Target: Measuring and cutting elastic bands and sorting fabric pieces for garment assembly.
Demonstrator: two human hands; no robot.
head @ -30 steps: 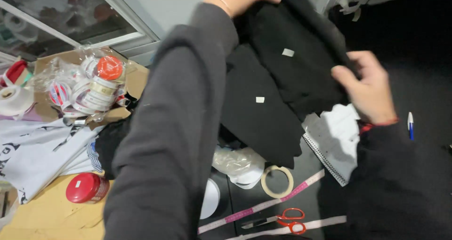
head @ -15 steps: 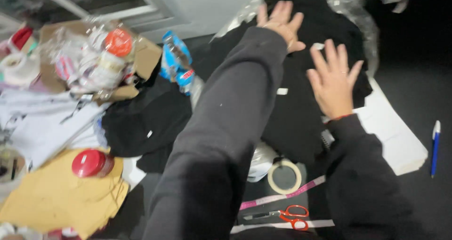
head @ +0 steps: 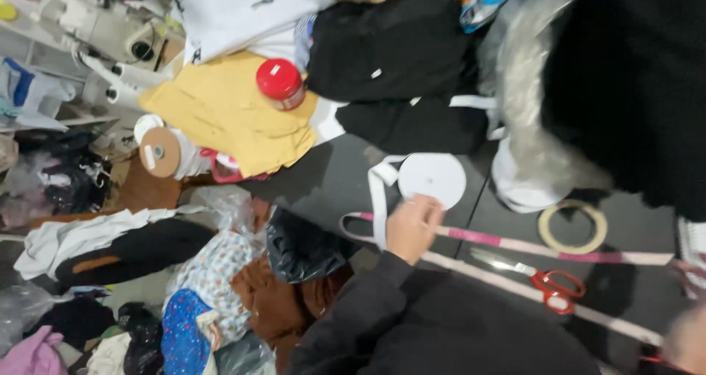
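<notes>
My left hand (head: 412,228) reaches from a dark sleeve to a white webbing roll (head: 432,178) on the dark table (head: 331,176), its bent fingers on the roll's lower edge. A loose loop of white webbing (head: 378,198) hangs beside the hand. A pink measuring tape (head: 515,243) runs under the hand toward the right. Only a blurred sliver of my right hand (head: 687,342) shows at the bottom right corner, near red-handled scissors (head: 548,279).
A beige tape ring (head: 572,228) lies right of the roll. A red-lidded jar (head: 279,81) sits on yellow cloth (head: 220,118). Black garments (head: 397,51) and a clear plastic bag (head: 522,125) cover the far side. Heaps of clothes and bags (head: 198,272) lie left, below the table edge.
The view has swung left and down. My left hand came off the black garment and down to the white webbing roll. My right hand dropped to the frame's bottom right corner.
</notes>
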